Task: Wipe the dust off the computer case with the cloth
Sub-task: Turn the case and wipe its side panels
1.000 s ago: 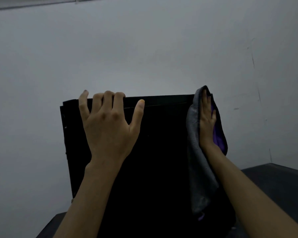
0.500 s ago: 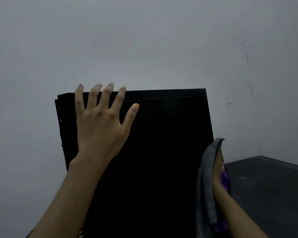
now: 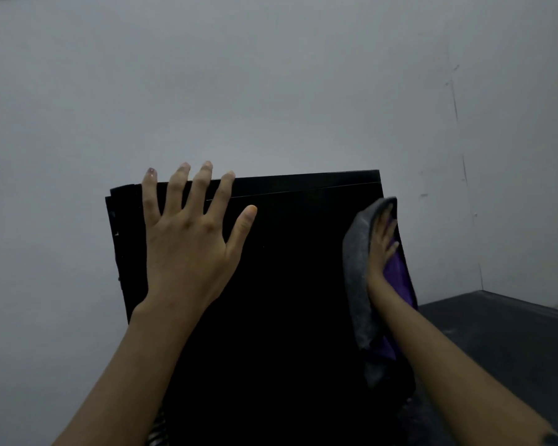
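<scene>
A black computer case (image 3: 290, 284) stands upright in the middle of the view, its top face toward me. My left hand (image 3: 187, 239) lies flat on the top, fingers spread and straight, fingertips reaching past the far edge. My right hand (image 3: 382, 249) presses a grey and purple cloth (image 3: 360, 284) against the case's right side, near the upper right corner, with fingers straight. The cloth hangs down along that side below my wrist.
A pale wall (image 3: 271, 91) rises close behind the case. A dark tabletop (image 3: 496, 342) stretches to the right of the case, ending at a far edge near the wall corner.
My right hand with the cloth slid down the case's right side, then came back up toward the upper corner. My left hand's fingers straightened from curled over the far edge to flat.
</scene>
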